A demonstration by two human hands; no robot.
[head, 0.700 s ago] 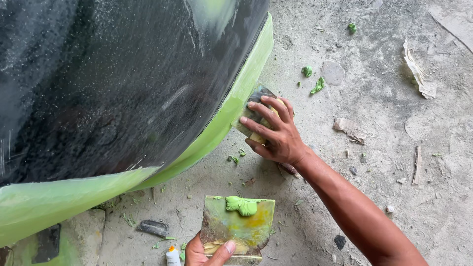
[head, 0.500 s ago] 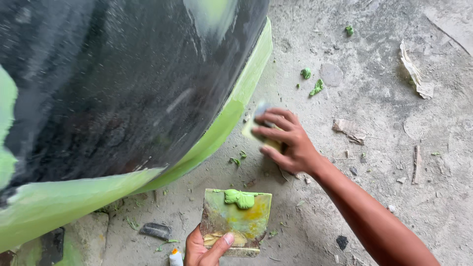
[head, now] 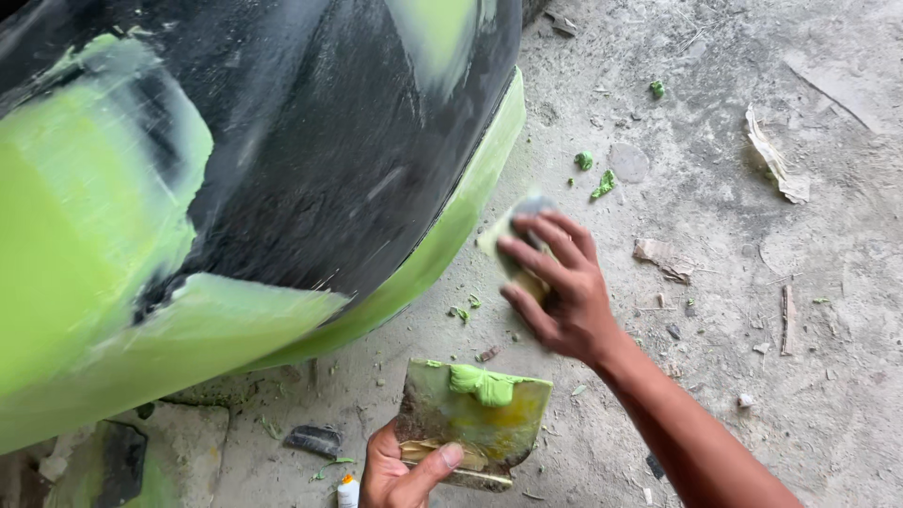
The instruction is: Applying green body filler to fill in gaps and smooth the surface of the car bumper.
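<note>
My right hand (head: 557,288) grips a small flat spreader (head: 509,235) smeared with green filler, just off the lower edge of a black curved car body panel (head: 310,160). That panel carries broad patches of light green filler (head: 85,235) along its lower rim and left side. My left hand (head: 403,472) holds a flat mixing board (head: 470,423) at the bottom of the view, thumb on top. A lump of green putty (head: 482,383) sits on the board's upper edge.
Dusty concrete floor (head: 752,282) with scattered green putty bits (head: 594,174), paper scraps (head: 773,160) and small debris. A small tube with an orange cap (head: 347,489) lies by my left hand. A dark flat scrap (head: 314,438) lies under the panel.
My right hand with the spreader has drawn away from the panel's green edge, moving right and down. The view has shifted, showing more of the panel's left green patch.
</note>
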